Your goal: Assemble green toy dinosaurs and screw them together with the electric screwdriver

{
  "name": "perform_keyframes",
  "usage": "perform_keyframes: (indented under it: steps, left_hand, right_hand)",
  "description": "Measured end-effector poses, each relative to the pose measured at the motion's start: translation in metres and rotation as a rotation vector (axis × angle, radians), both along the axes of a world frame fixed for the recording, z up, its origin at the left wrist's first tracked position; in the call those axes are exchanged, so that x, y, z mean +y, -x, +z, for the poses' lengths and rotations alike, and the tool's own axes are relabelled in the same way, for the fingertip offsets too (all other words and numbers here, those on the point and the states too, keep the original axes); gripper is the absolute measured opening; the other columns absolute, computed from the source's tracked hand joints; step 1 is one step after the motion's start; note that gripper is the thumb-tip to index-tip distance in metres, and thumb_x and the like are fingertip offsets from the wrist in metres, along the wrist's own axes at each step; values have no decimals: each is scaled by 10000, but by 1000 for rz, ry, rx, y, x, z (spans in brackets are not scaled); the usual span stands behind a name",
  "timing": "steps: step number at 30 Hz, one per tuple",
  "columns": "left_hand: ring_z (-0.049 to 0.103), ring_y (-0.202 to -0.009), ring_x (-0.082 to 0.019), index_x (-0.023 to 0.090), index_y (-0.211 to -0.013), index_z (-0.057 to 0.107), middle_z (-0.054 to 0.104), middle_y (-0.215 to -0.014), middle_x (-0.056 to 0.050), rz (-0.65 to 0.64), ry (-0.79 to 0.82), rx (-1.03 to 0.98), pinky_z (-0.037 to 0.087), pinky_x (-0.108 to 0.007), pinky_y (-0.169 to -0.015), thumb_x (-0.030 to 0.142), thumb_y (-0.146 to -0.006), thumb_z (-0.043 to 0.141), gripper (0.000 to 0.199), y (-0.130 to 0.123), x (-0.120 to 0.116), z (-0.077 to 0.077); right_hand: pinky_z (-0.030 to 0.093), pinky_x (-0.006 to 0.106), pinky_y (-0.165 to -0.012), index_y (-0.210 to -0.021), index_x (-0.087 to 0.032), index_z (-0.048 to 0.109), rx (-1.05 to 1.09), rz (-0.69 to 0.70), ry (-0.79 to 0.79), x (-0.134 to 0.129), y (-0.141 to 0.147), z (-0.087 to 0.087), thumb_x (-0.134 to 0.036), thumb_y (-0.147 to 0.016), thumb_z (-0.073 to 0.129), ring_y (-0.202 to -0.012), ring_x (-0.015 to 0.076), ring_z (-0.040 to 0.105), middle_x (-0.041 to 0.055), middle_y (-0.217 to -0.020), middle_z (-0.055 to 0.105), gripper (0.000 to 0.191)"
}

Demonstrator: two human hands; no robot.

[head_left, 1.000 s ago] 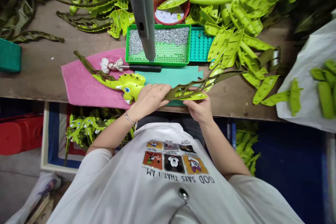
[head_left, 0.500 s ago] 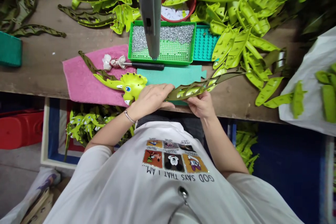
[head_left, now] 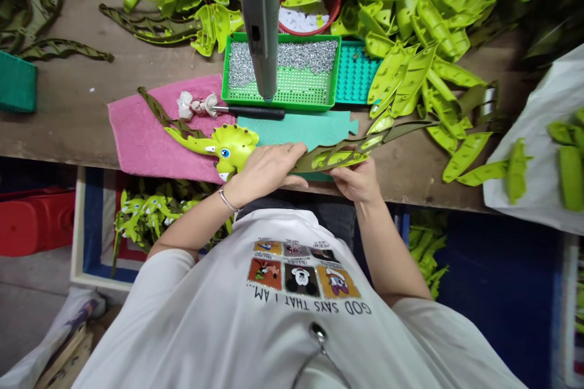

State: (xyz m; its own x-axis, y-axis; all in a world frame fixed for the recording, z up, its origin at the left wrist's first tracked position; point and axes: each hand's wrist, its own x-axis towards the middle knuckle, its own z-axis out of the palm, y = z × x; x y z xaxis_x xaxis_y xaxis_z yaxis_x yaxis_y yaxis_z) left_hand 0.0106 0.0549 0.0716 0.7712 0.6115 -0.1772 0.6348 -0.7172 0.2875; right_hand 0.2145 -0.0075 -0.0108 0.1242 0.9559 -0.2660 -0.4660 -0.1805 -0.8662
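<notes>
Long brown workbench (head_left: 59,130), with grey floor (head_left: 27,295) at lower left

One head-worn camera looks down on the hands (head_left: 272,169) and bench (head_left: 64,127)

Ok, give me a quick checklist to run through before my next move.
1. Left hand against the dinosaur head: ok.
2. Right hand at the lime strip: ok.
3. Lime strip fully seated in the dark green frame: cannot tell.
4. Area just behind the dinosaur head in view: not ok, the left hand covers it.
5. Screws in the green tray: ok.
6. Grey hanging tool apart from both hands: ok.
</notes>
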Motion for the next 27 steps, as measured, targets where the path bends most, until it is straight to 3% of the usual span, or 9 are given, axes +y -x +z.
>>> perform_keyframes:
  steps: [5,11,27]
  left_hand:
    - [707,-873,-228,175,-1133,525,725,-964,-62,1,-10,-14,315,-293,-611,615,-835,702,561,0,-1,-2]
    - [710,-904,-236,164,-1156,519,725,-999,-76,14,9,-11,325,-292,-621,621,-835,701,587,-2,0,-2]
    - [706,-897,-243,161,-1158,495,716,-984,-95,12,52,78,334,-290,-617,593,-871,678,550,-8,-3,-3]
  right_hand:
    - [653,354,-793,-770,-227,702,-64,18,-27,1,-7,-1,-322,-444,984,-737,187,741,-5,-811,774,441]
    - [644,321,-762,-811,-225,700,-94,-2,-10,-1,-10,-4,-329,-422,989,-727,174,737,-14,-796,768,495]
    - [656,435,-826,-761,-225,691,-17,42,38,-6,-3,1,-375,-474,972,-757,235,748,7,-779,759,428]
